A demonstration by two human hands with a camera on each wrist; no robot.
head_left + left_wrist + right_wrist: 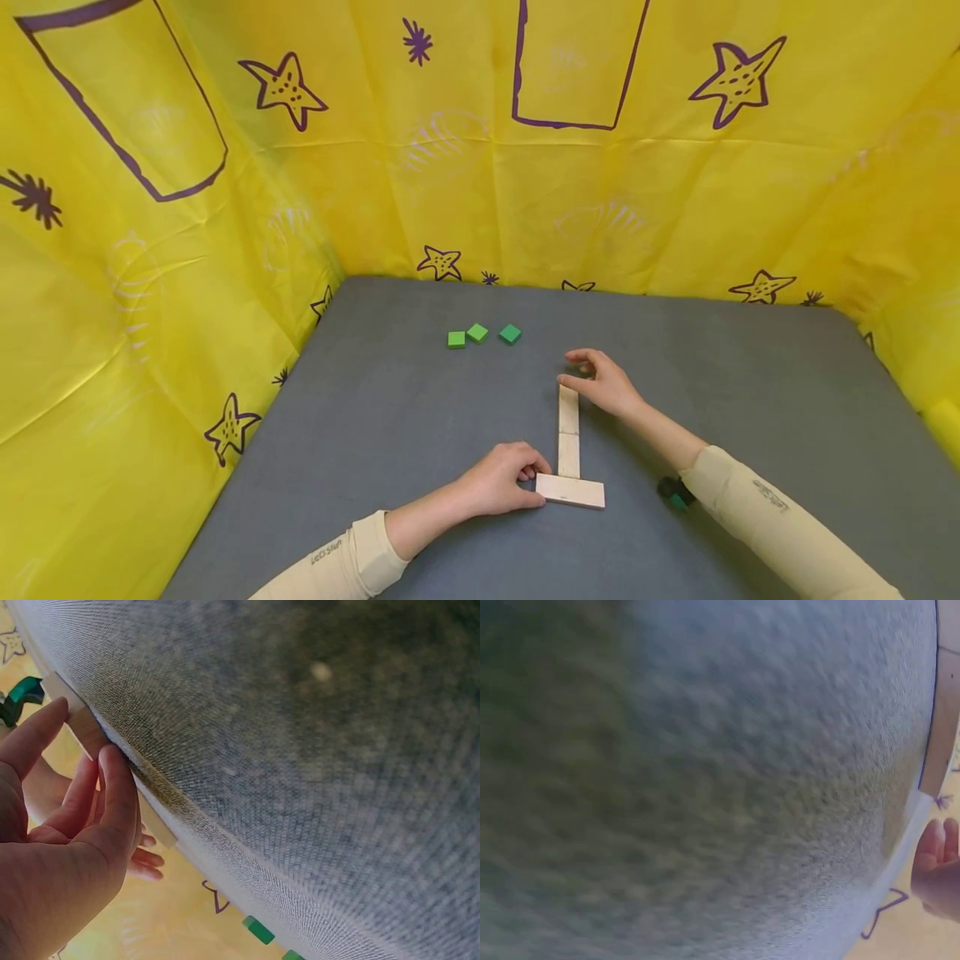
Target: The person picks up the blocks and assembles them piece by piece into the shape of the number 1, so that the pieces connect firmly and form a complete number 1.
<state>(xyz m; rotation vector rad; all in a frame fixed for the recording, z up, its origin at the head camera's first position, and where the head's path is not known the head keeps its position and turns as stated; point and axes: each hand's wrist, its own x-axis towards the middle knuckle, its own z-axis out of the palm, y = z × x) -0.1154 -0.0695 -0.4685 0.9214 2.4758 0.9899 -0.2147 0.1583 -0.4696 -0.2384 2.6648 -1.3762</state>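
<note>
A pale wooden block lies crosswise on the grey surface, and my left hand pinches its left end between thumb and fingers. From its far side, two more wooden blocks run away end to end in a line: a nearer block and a farther block. My right hand is by the far end of that line, fingers bent and spread from the thumb, holding nothing. Its thumb is close to the farther block; whether they touch I cannot tell. The right wrist view shows the right hand just beyond a block's end.
Two light green square pieces and a darker green piece lie farther back, left of the blocks. A dark object with green on it shows beside the right sleeve. Yellow patterned cloth walls the grey table.
</note>
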